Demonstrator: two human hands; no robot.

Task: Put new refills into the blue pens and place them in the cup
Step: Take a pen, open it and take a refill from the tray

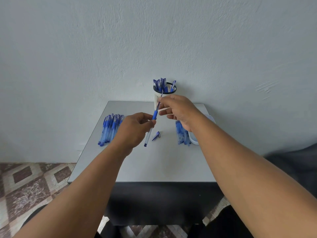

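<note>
My left hand [135, 129] grips an uncapped blue pen [151, 129] by its blue grip, the clear barrel slanting down towards me above the table. My right hand [176, 110] pinches the thin refill [159, 101] that sticks out of the pen's upper end; a bundle of pale refills [164, 109] lies against its fingers. The pen's blue cap [156, 135] lies on the grey table [154, 160] just below. A white cup [164, 91] with a dark rim stands at the table's far edge with several capped blue pens in it.
A row of several blue pens [110, 129] lies at the table's left. Another group of blue pens [182, 136] lies at the right, beside a pale plastic tray [194, 140] partly hidden by my right forearm. The wall is close behind; patterned floor tiles lie to the left.
</note>
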